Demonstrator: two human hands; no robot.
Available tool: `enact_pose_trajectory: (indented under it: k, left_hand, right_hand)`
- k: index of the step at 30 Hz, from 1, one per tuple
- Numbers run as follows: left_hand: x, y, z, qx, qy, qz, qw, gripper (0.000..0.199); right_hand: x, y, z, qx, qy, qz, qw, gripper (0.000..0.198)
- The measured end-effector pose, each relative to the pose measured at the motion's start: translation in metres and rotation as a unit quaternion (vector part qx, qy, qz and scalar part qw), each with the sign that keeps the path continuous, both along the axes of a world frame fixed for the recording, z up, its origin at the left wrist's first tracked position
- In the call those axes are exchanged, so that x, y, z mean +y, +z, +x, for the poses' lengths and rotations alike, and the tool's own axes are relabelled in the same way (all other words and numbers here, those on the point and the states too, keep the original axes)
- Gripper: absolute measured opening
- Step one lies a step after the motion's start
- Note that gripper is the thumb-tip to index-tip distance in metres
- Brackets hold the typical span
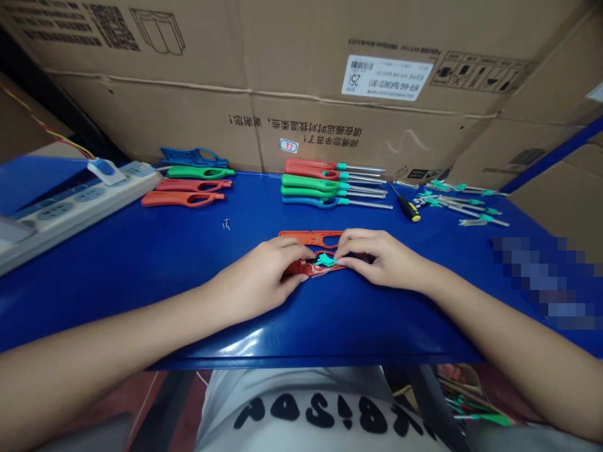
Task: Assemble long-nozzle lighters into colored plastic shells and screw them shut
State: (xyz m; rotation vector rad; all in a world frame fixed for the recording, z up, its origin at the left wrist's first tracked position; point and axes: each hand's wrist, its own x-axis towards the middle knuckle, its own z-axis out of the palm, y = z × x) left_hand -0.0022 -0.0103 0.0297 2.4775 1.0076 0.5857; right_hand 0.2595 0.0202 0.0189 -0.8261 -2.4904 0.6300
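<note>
An orange lighter half-shell (296, 268) lies open side up near the front middle of the blue table, with white wire and a black part inside. My left hand (277, 267) is closed round its left end, fingers on the far edge and thumb on the near one. My right hand (372, 256) pinches a teal trigger piece (325, 259) at the shell's right part; its fingertips partly hide the piece. Just behind lies a second orange half-shell (306, 238), its right end covered by my right hand.
Assembled long-nosed lighters (311, 188) lie in a row at the back middle. Loose half-shells (188, 199) are at back left, beside a power strip (85, 201). Small screws (227, 223), a screwdriver (407, 207) and metal-tube parts (471, 207) lie about. A cardboard box (301, 94) stands behind.
</note>
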Motion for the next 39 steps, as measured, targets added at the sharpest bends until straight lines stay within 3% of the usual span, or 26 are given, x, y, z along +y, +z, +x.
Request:
enact_pose_trajectory:
  k: [7,21,27,33,39]
  left_hand:
    - [0.002,-0.004,0.0,0.011,0.019,-0.007,1.0,0.022]
    - [0.003,-0.004,0.0,0.002,0.038,-0.054,0.998,0.022]
    - [0.001,-0.002,0.0,0.012,0.028,-0.01,0.999,0.023]
    - [-0.001,-0.002,0.001,0.022,0.029,0.004,0.999,0.028]
    - [-0.002,-0.001,0.001,0.021,0.018,0.016,0.999,0.029]
  right_hand:
    - [-0.002,-0.001,-0.002,-0.007,0.006,0.007,1.0,0.016]
    - [-0.006,-0.005,-0.005,-0.03,0.03,0.096,0.994,0.02]
    - [-0.007,-0.003,-0.003,-0.104,0.039,0.168,0.98,0.028]
    - [-0.01,0.002,-0.005,-0.177,0.066,0.285,0.94,0.03]
    - [-0.01,0.002,-0.003,-0.171,0.073,0.287,0.94,0.03]
